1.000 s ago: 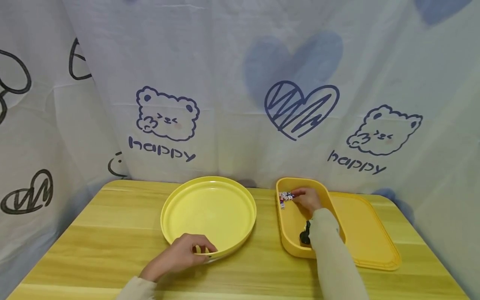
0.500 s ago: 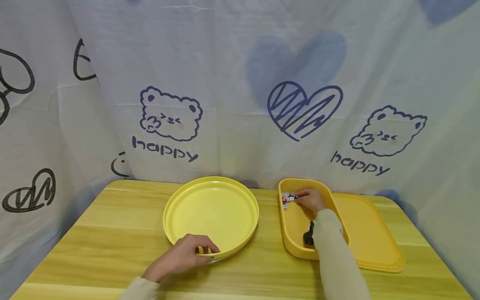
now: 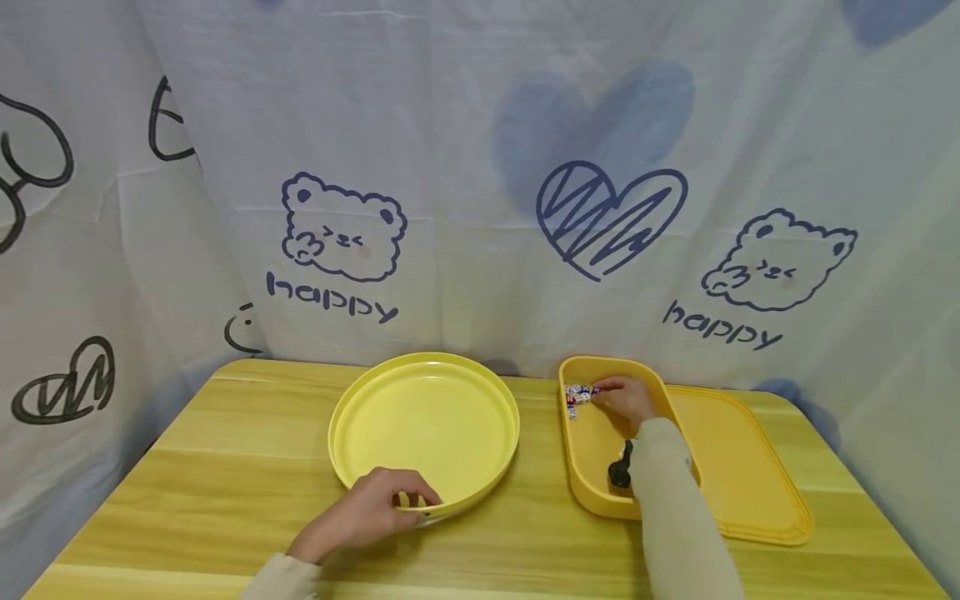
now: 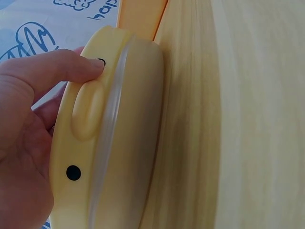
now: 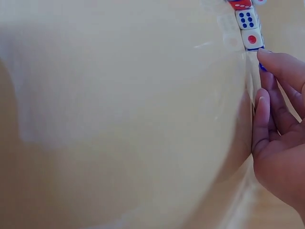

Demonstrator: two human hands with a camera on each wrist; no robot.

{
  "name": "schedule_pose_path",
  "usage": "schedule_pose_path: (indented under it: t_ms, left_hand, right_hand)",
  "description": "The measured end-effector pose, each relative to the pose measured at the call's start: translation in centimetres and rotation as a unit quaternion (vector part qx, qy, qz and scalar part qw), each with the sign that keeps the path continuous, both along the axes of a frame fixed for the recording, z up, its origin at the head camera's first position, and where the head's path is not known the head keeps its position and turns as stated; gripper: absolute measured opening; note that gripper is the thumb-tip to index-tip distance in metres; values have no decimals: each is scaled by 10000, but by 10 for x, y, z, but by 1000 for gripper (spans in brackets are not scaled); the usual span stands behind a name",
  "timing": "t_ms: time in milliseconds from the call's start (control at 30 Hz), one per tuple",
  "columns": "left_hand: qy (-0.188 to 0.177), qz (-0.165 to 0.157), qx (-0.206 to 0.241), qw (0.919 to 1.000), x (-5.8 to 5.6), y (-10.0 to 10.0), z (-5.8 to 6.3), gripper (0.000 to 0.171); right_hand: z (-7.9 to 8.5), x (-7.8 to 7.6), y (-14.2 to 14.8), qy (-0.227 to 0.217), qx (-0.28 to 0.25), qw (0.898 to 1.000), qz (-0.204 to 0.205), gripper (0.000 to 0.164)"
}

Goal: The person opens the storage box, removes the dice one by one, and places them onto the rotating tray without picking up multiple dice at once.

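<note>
In the head view my left hand (image 3: 375,510) grips the near rim of a round yellow tray (image 3: 427,425). The left wrist view shows my thumb (image 4: 71,67) on the tray's outer side wall, which has black dots and an oval bump. My right hand (image 3: 628,398) reaches into a yellow-orange box (image 3: 591,458). Several dice (image 3: 576,395) lie clustered in its far left corner. In the right wrist view, my thumb and finger pinch a blue die (image 5: 263,67), mostly covered, at the end of a row of white dice (image 5: 252,39) and a red die (image 5: 240,5).
A flat yellow-orange lid (image 3: 738,458) lies on the wooden table (image 3: 187,467) to the right of the box. A small black piece (image 3: 619,473) shows beside my right wrist. A printed white curtain (image 3: 465,250) hangs behind the table.
The view has shifted slightly, so everything sits a little further right. My right fingers have moved a little at the dice, whose cluster looks slightly rearranged. The left hand keeps its grip.
</note>
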State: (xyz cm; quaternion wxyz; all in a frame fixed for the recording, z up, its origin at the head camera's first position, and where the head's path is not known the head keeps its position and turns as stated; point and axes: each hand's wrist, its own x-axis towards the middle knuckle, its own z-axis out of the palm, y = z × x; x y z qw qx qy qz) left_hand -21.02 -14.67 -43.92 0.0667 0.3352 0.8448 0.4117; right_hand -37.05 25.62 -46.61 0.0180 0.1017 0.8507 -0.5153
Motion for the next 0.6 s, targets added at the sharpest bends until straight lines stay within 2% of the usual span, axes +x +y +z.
schedule_pose_path:
  t_ms: [267, 433, 600]
  left_hand:
    - [-61, 4, 72, 10000, 0, 1, 4, 19]
    - [-18, 107, 40, 9999, 1, 3, 2, 19]
    - [146, 177, -7, 9997, 2, 2, 0, 19]
  right_hand:
    - [12, 3, 0, -247, -236, 9993, -172, 28]
    - [18, 10, 2, -203, -210, 9996, -30, 30]
    - [28, 15, 1, 40, 162, 9995, 268, 31]
